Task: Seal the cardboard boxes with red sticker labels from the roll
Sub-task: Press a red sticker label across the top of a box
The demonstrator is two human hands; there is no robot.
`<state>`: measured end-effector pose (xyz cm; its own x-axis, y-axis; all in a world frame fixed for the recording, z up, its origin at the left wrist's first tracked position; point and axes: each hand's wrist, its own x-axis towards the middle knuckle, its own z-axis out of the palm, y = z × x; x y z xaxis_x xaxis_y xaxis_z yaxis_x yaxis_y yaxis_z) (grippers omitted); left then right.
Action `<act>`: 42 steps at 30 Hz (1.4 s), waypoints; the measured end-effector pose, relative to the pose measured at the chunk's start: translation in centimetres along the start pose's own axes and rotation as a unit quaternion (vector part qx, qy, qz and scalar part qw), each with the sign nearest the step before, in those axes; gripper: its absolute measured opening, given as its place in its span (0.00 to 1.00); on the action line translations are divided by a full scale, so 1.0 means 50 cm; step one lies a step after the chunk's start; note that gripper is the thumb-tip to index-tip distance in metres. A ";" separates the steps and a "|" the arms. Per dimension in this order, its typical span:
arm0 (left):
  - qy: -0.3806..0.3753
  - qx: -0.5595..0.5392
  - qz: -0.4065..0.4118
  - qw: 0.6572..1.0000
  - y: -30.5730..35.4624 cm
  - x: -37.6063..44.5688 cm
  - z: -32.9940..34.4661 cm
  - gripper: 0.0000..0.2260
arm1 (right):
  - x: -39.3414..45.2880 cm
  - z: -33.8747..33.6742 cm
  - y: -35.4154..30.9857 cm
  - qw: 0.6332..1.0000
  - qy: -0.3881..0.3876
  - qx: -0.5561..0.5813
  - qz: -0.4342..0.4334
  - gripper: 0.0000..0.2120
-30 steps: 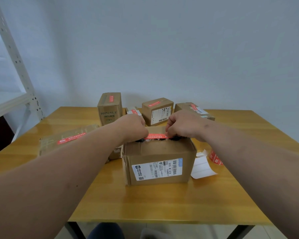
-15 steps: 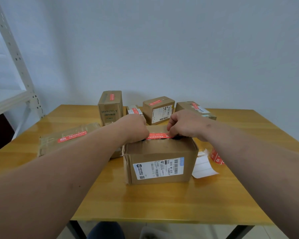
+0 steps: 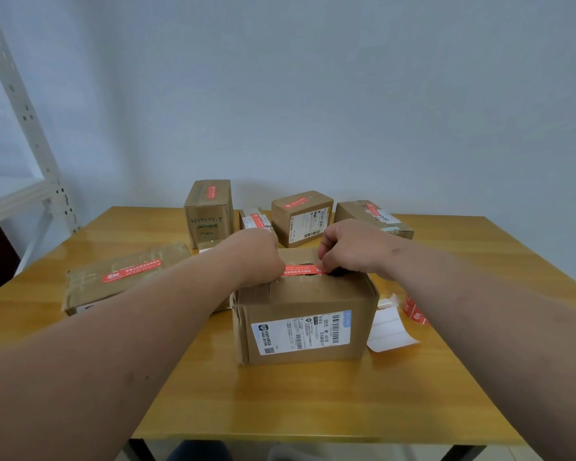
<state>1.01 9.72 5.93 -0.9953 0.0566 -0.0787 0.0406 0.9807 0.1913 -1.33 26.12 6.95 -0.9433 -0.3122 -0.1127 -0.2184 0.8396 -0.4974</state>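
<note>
Red sticker (image 3: 302,271) is pinched at both ends by left hand (image 3: 258,254) and right hand (image 3: 350,249), stretched over centre box (image 3: 305,317). Five boxes in the upper middle and left of frame are already sealed; this one is judged last.

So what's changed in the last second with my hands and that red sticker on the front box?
Hardly anything. The left hand and right hand hold the same grip on the ends of the red sticker, stretched across the top of the front box. The boxes behind, the flat parcel and the label roll lie as before.
</note>
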 end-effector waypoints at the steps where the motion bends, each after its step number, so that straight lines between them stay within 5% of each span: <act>1: -0.001 0.000 -0.001 1.000 0.000 0.000 -0.001 0.03 | 0.001 0.000 -0.001 1.000 0.000 -0.004 0.003 0.06; 8: 0.014 -0.011 0.000 1.000 -0.007 -0.008 0.000 0.05 | 0.002 -0.008 0.020 0.993 -0.003 0.069 0.096 0.29; 16: 0.022 -0.177 -0.024 0.984 -0.028 -0.015 0.003 0.10 | 0.010 0.009 0.043 0.923 -0.084 0.336 0.166 0.24; 22: -0.008 -0.206 -0.037 0.978 -0.022 -0.010 0.002 0.15 | -0.006 0.011 0.032 0.910 -0.096 0.358 0.186 0.14; 26: 0.002 -0.129 -0.064 0.990 -0.008 -0.008 0.013 0.34 | -0.001 0.024 0.030 0.953 -0.091 0.245 0.157 0.37; 30: -0.004 -0.176 -0.076 0.981 -0.009 -0.009 0.011 0.30 | 0.003 0.023 0.036 0.942 -0.102 0.278 0.155 0.40; 39: -0.049 -0.244 -0.063 0.966 -0.023 -0.009 0.003 0.27 | -0.004 0.018 0.040 0.924 -0.108 0.331 0.154 0.17; 42: -0.053 -0.213 -0.050 0.974 -0.014 -0.012 0.002 0.27 | 0.005 0.026 0.035 0.944 -0.094 0.274 0.155 0.31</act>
<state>1.61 9.04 5.75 -0.9766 0.0064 -0.2148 -0.1190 0.8163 0.5652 -1.63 26.92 4.95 -0.8687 -0.2049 -0.4509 0.2723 0.5628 -0.7805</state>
